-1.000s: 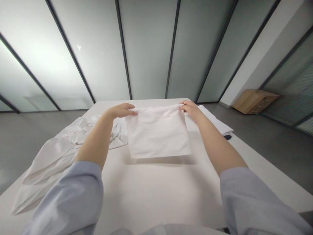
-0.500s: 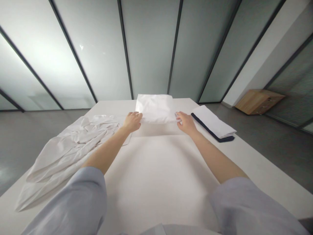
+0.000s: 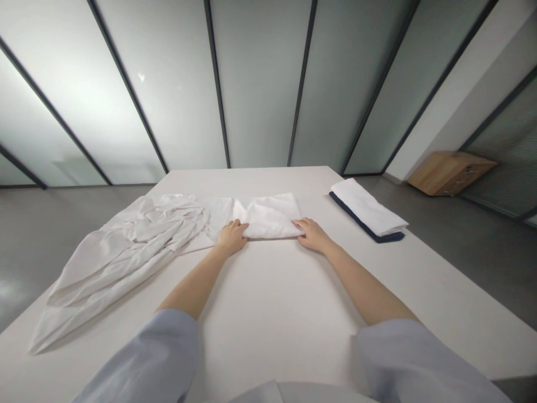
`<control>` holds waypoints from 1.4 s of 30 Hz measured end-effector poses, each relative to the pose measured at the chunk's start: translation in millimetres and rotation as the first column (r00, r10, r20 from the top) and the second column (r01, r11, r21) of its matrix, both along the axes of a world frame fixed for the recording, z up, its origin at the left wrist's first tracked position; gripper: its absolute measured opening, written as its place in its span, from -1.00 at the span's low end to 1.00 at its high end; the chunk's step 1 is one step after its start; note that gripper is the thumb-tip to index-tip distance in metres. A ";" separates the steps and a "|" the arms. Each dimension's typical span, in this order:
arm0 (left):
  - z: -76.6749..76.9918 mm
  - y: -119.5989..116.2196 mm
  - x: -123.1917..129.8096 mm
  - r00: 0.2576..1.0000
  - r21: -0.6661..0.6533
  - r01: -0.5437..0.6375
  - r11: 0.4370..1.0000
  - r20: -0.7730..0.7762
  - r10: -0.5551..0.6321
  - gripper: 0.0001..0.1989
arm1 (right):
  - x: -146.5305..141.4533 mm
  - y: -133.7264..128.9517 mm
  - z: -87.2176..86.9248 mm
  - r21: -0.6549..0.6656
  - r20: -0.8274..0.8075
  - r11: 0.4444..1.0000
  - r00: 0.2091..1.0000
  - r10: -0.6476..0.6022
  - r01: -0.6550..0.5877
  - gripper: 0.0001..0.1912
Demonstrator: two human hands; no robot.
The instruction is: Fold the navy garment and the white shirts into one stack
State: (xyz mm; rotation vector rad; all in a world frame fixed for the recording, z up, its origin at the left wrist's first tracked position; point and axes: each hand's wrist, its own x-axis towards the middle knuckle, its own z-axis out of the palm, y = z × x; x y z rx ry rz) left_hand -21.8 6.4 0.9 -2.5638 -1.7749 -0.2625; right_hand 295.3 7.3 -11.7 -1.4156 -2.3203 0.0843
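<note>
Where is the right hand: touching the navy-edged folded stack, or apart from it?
Apart. The head view shows the right hand at the folded white cloth, with table surface visible between it and the navy-edged folded stack.

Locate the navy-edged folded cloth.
In the head view, the navy-edged folded cloth lies toward the right side of the white table, beyond and right of the right hand.

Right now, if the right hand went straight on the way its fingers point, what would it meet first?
The folded white cloth: the right hand has its fingertips at the cloth's edge, though contact is hard to confirm.
</note>
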 end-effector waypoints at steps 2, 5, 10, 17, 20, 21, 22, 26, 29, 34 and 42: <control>-3.0 -1.7 -3.6 0.999 0.006 0.014 1.000 0.048 -0.014 -0.53 | 0.0 -1.0 -3.1 0.011 -0.020 1.000 1.000 0.021 -0.020 -0.43; -2.9 -0.6 -10.8 0.975 -0.005 0.037 0.999 0.218 -0.035 -0.56 | 1.8 -0.2 -7.1 0.008 -0.169 0.999 0.984 0.050 -0.050 -0.53; 1.2 6.1 -22.7 0.783 -0.139 -0.094 0.986 0.601 0.159 -0.65 | 4.7 -0.1 -7.6 -0.179 -0.480 0.983 0.870 -0.113 0.030 -0.61; -3.4 9.5 -31.2 0.541 -0.208 0.043 0.977 0.827 0.152 -0.52 | 6.4 0.6 -8.9 -0.084 -0.483 0.995 0.875 0.013 -0.062 -0.53; -7.4 10.6 -34.0 0.717 -0.144 0.146 0.979 0.698 -0.004 -0.53 | 7.1 4.5 -13.4 -0.108 -0.489 0.991 0.872 0.011 -0.073 -0.63; -8.5 11.1 -34.4 0.780 -0.101 0.165 0.981 0.622 -0.067 -0.51 | 7.4 5.5 -14.8 -0.122 -0.506 0.991 0.863 -0.013 -0.057 -0.64; -9.4 11.5 -34.4 0.833 -0.053 0.171 0.984 0.541 -0.116 -0.49 | 7.9 6.2 -15.8 -0.136 -0.525 0.990 0.850 -0.043 -0.034 -0.63; -10.7 11.7 -30.9 0.910 0.017 0.129 0.991 0.396 -0.125 -0.61 | 10.8 6.7 -17.0 -0.185 -0.586 0.982 0.799 -0.137 0.033 -0.64; -10.5 10.0 -28.1 0.821 -0.120 0.024 0.993 0.569 0.049 -0.72 | 13.0 6.2 -15.1 -0.239 -0.603 0.971 0.778 -0.173 0.031 -0.67; -9.2 9.0 -28.8 0.738 -0.051 0.167 0.985 0.669 -0.091 -0.61 | 12.4 4.8 -10.6 -0.230 -0.583 0.973 0.803 -0.123 -0.018 -0.66; -19.8 15.3 -30.8 0.718 -0.153 0.079 0.985 0.694 0.050 -0.62 | 9.1 5.2 -6.1 -0.285 -0.563 0.958 0.803 -0.195 0.033 -0.73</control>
